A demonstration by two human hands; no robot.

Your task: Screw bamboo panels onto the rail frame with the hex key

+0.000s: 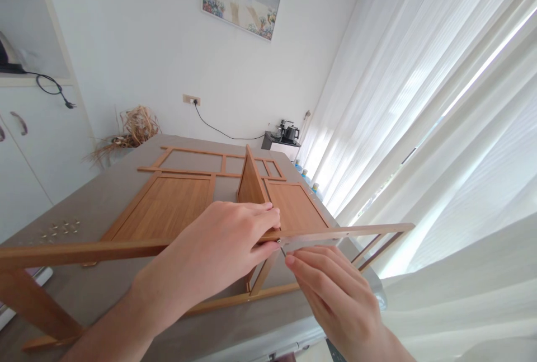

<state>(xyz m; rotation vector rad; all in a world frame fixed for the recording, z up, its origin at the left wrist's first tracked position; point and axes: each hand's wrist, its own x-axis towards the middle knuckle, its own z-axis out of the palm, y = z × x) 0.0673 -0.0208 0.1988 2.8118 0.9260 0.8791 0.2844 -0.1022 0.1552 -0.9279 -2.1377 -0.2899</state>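
Observation:
A wooden frame (335, 233) stands on its side across the front of the table, with a narrow upright panel (251, 177) meeting its upper rail. My left hand (235, 233) is closed around that joint, its thumb below and its fingers on top. A small metal screw head (278, 241) shows by the thumb tip. In a fingertip pinch, my right hand (339, 295) holds a thin metal shaft (282, 250), like a hex key's, with its tip at the screw. The rest of this tool is hidden by the fingers.
Behind the frame lie flat wooden panels (168, 205) and a slatted wooden frame (193, 151). Several small metal fittings (61, 229) are scattered at the left. Small bottles (315, 187) stand along the right edge, beside white curtains (377, 71).

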